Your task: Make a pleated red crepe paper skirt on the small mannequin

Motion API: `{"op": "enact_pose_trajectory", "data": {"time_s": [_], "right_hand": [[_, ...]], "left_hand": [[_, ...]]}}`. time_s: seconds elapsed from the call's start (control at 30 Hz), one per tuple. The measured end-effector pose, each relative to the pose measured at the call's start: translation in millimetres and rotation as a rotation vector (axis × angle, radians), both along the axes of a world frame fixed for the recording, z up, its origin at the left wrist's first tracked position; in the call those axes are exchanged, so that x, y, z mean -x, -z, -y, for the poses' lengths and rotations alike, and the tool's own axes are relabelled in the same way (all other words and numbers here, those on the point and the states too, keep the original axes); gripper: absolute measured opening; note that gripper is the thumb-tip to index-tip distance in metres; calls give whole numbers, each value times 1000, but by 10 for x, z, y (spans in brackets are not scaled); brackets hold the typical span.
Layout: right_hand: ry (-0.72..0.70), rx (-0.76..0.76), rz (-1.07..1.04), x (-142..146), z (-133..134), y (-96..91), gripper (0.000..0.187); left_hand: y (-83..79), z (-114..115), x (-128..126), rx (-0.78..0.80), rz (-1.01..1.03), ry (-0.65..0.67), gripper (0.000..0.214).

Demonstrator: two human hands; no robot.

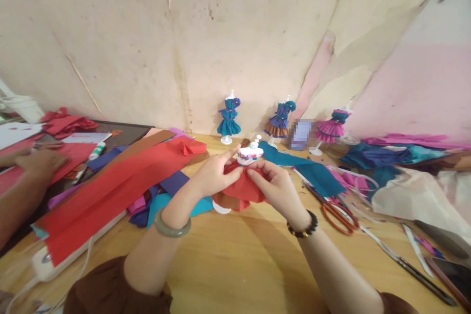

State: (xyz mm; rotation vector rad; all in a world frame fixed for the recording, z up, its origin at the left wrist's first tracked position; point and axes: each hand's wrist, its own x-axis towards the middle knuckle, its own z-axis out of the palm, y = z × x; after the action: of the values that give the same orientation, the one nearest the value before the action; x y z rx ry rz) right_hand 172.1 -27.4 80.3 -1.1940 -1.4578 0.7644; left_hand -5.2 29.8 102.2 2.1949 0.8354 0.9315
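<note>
A small white dress form (250, 153) with coloured specks on its torso stands tilted between my hands, its round white base (221, 207) showing below. A red skirt (239, 189) wraps its waist, with a brown layer (231, 202) under the red. My left hand (215, 172) pinches the red skirt at the waist with the thumb in front; its other fingers are partly hidden behind the form. On the other side my right hand (275, 182) grips the skirt's upper edge between thumb and fingers.
Three dressed forms, teal (228, 120), purple-brown (278, 122) and pink (331, 127), stand along the wall. Red strips (121, 189) lie left; orange-handled scissors (340, 218), tweezers (415, 272) and a phone (452, 274) lie right. Another person's hand (42, 162) rests on red material at left.
</note>
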Motion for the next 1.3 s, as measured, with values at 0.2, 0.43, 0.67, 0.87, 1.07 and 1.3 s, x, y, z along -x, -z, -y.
{"op": "enact_pose_trajectory", "data": {"time_s": [0.2,0.43,0.67,0.87,1.07,1.3], "right_hand": [[-4,0,-27,27,37,-3,32],[236,-43,-103,-403,309,90,44],[489,141,300,-1331,893,908,41],[723,218,504,-1793,1182,1168,35],[834,264,697,-2072,1311,1132,33],[751,439,1203,-2370,1585,1365,27]], "left_hand": [[-9,-1,4,-112,-76,-65,31],[-52,-63,74,-101,-72,-192,28],[-153,-127,245,4,-111,-300,40],[-172,-150,276,58,-171,-348,38],[-237,-181,372,87,-164,-449,37],[-213,-285,561,170,-8,-518,44]]}}
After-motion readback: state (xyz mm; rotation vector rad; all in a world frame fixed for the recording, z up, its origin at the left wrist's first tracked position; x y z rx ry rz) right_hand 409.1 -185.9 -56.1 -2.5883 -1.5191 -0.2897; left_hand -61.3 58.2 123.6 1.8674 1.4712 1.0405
